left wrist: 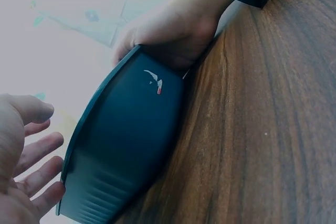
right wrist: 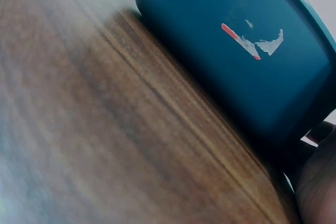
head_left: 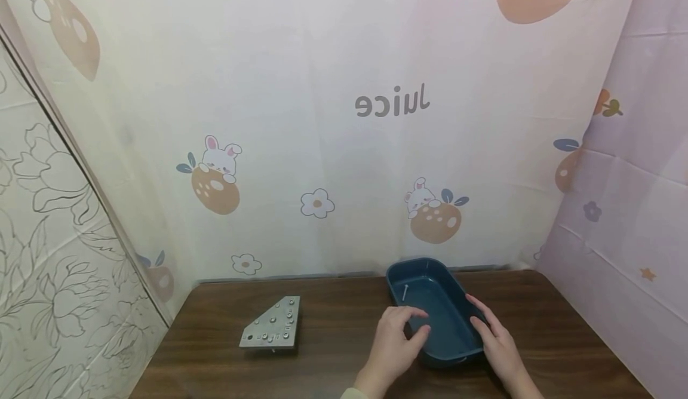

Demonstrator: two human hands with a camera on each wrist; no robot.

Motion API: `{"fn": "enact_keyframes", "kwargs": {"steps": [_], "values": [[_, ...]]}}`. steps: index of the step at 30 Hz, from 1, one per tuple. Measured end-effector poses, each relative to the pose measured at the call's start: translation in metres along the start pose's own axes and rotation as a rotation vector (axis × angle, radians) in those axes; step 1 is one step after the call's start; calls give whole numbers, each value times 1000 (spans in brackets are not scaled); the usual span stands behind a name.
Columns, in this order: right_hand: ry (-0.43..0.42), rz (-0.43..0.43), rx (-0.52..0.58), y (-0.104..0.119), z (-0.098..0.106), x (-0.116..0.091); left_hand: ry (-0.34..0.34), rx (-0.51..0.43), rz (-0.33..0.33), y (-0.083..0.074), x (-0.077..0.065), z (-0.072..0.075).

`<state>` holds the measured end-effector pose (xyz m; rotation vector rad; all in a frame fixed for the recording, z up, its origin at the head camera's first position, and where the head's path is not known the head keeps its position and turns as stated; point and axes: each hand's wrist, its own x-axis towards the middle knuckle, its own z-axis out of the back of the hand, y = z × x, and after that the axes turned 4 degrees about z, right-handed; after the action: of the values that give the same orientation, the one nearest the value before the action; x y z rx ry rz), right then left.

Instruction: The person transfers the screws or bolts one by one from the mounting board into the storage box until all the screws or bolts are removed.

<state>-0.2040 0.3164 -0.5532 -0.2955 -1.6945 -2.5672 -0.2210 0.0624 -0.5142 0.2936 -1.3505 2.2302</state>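
A deep blue plastic bin (head_left: 446, 360), longer than wide, sits on the table with a long silver screw (head_left: 405, 292) inside near its far left corner. My right hand (head_left: 498, 348) holds the bin's right side, thumb at the rim and fingers along the outer wall. Over the near left rim is my left hand (head_left: 395, 342), its thumb and index finger bent and apart with nothing between them. In the left wrist view, the fingers of the left hand (left wrist: 31, 166) are loosely spread beside the bin's rim. Torn label remnants (right wrist: 252, 43) mark the bin's outer wall.
On the left of the brown wooden table (head_left: 338, 327) lies a silver metal plate (head_left: 273, 321) with an angled corner and several screws set in it. Printed curtains (head_left: 322, 148) hang behind the table and along both sides.
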Motion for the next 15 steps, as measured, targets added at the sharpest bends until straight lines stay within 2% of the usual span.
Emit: {"fn": "enact_keyframes", "kwargs": {"steps": [8,13,15], "values": [[-14,60,-79,-1,0,1,-25,-4,-15,1,1,3],[-19,52,-89,-2,1,2,-20,-19,16,2,2,11],[-16,46,-79,-3,1,2,-9,-34,50,2,3,15]]}}
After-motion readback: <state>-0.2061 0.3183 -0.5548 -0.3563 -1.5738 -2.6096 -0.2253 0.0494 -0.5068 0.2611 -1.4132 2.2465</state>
